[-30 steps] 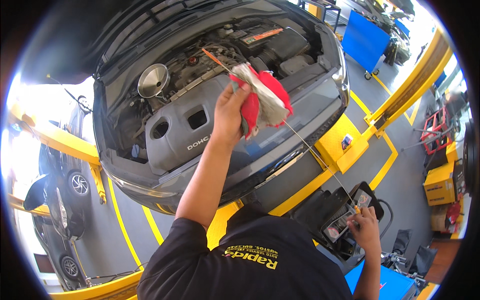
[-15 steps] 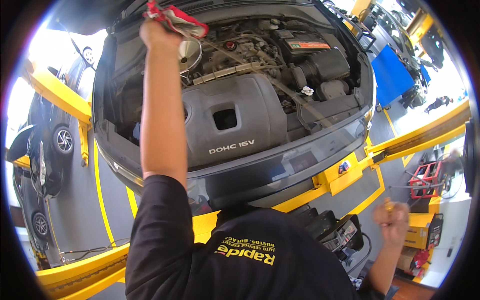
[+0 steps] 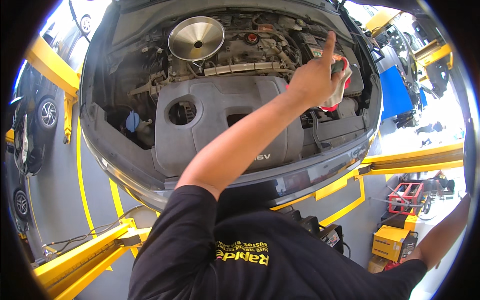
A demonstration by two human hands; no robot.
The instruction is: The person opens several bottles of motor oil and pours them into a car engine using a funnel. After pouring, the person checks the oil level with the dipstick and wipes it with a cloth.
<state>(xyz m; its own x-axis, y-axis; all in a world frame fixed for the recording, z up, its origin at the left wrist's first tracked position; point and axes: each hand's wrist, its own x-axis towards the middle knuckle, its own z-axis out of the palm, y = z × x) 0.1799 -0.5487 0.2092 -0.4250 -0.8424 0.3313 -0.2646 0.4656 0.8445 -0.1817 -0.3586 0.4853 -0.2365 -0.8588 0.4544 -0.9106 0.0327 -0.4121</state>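
Observation:
My left hand (image 3: pixel 315 80) is above the right side of the engine bay, in front of the battery (image 3: pixel 325 52). Its index finger points away from me, while the other fingers are closed round a red and white rag (image 3: pixel 340 90) that hangs down on the right. The left forearm crosses over the grey plastic engine cover (image 3: pixel 200 107). A wide metal funnel (image 3: pixel 197 37) stands upright at the back left of the engine. To its right is a red round cap or opening (image 3: pixel 251 38). My right arm stretches to the right rim, and its hand lies outside the picture.
The dark car's front edge (image 3: pixel 280 185) runs before my body. Yellow lift arms (image 3: pixel 85 250) flank it at both sides. A blue cap (image 3: pixel 132 121) sits at the bay's left. At the right stand a yellow machine (image 3: pixel 392 242) and a red frame cart (image 3: pixel 406 196).
My left hand has carried the rag rightward from beside the funnel to the battery side. My right hand, earlier visible at lower right with a small yellowish thing, has swung out past the right rim.

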